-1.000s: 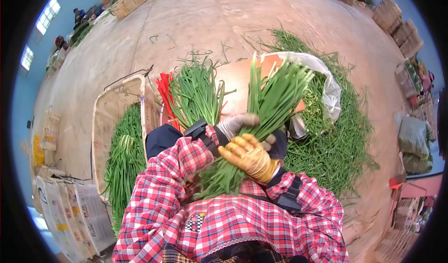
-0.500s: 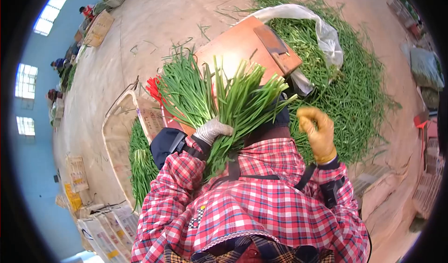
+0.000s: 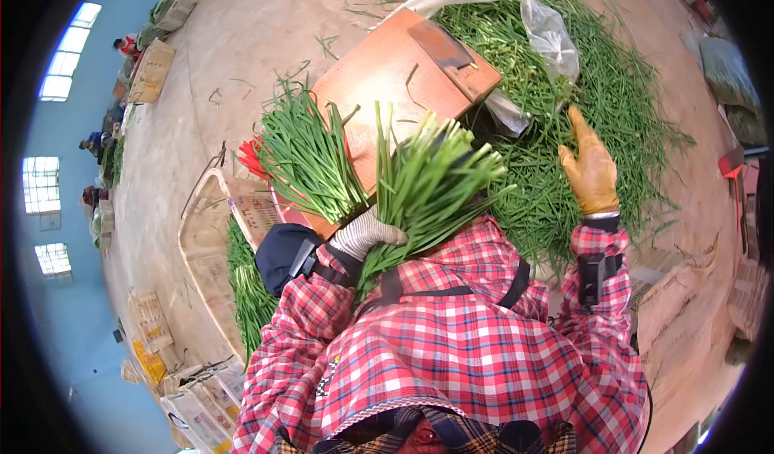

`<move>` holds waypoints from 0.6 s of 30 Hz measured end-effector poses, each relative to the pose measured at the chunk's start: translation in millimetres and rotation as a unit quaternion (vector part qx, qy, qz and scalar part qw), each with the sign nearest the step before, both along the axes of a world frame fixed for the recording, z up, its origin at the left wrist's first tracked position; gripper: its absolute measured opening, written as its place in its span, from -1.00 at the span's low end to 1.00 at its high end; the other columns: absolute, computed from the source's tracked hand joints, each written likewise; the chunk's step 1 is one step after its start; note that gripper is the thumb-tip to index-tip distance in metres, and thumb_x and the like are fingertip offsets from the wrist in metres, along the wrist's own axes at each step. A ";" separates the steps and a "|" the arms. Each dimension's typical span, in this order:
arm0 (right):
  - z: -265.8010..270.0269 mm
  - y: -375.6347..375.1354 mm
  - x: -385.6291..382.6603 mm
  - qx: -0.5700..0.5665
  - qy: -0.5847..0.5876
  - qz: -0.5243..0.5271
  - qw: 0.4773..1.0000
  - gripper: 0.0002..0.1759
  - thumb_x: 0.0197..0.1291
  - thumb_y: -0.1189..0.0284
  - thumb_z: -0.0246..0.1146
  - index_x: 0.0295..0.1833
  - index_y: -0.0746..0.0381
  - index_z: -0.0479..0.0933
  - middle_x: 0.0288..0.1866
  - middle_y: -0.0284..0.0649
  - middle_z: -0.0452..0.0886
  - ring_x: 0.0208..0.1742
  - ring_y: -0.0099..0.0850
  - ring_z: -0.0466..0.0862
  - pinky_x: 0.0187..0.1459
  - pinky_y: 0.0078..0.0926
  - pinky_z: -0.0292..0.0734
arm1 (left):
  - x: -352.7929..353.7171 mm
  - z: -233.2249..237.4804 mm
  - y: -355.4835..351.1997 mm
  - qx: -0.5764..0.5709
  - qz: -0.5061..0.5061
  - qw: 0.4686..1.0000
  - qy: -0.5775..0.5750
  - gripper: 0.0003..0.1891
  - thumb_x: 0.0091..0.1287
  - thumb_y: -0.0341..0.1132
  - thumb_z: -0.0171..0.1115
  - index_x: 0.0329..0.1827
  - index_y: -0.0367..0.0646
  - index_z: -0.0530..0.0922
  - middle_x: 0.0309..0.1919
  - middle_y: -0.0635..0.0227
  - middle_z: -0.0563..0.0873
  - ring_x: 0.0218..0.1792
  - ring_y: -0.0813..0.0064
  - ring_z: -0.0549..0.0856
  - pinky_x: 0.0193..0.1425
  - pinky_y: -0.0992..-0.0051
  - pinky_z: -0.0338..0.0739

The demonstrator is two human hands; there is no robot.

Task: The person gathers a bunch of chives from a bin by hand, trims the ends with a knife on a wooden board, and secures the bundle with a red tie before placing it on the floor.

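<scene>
My left hand [image 3: 367, 232], in a striped knit glove, is closed around a bunch of long green chives [image 3: 427, 184]; their pale cut ends fan up and to the right. Against that hand's far side lies a second bunch of chives [image 3: 310, 160], on the edge of an orange-brown board [image 3: 363, 83]. My right hand [image 3: 592, 176], in a tan rubber glove, is held over the large heap of loose chives [image 3: 629, 99]. Its fingers are stretched out and nothing is in them. Red ties [image 3: 252, 160] hang at the board's left corner.
A white plastic sheet [image 3: 548, 31] curls around part of the heap beyond the board. A brown strip [image 3: 443, 47] sits along the board's far right side. To my left stands a plastic crate [image 3: 197, 248] with more chives inside. Other people and crates line the blue wall.
My right hand has moved up and to the right, its curled fingers now straightened. The left hand keeps its bunch, which now stands more apart from the bunch on the board.
</scene>
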State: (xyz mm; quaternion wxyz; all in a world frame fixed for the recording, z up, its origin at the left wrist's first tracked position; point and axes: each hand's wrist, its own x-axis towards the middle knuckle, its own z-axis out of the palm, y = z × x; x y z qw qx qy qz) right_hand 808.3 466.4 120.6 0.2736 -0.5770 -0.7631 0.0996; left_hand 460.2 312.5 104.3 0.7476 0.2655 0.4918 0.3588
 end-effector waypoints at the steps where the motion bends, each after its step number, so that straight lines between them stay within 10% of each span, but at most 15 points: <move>1: 4.2 -0.2 1.1 -0.017 0.021 0.073 0.997 -0.66 0.12 0.35 0.26 0.02 0.23 0.57 -0.07 -0.10 0.63 -0.05 -0.15 0.64 0.00 -0.24 0.53 | -1.9 -0.4 -2.3 -0.039 0.011 0.999 -0.008 -0.40 -0.16 -0.56 0.37 0.09 -0.29 0.55 -0.18 0.36 0.72 -0.21 0.46 0.67 -0.02 0.46 0.57; 7: 1.8 -22.6 -43.3 -0.181 0.080 0.338 0.920 -0.66 0.16 0.26 0.26 -0.03 0.25 0.60 -0.05 -0.04 0.66 0.03 -0.11 0.62 0.09 -0.25 0.49 | 8.2 12.7 -0.1 -0.027 0.021 0.996 -0.082 -0.44 -0.13 -0.51 0.40 0.07 -0.27 0.57 -0.15 0.34 0.72 -0.19 0.46 0.68 -0.02 0.44 0.58; 18: -7.0 -16.3 -28.9 -0.452 0.325 0.246 0.793 -0.70 0.31 0.39 0.16 -0.01 0.40 0.58 -0.21 -0.25 0.68 -0.14 -0.53 0.63 -0.04 -0.55 0.50 | -0.5 -20.8 -15.0 -0.064 0.016 0.990 -0.123 -0.31 -0.12 -0.51 0.40 0.22 -0.26 0.48 -0.01 0.22 0.69 -0.02 0.35 0.67 0.15 0.36 0.54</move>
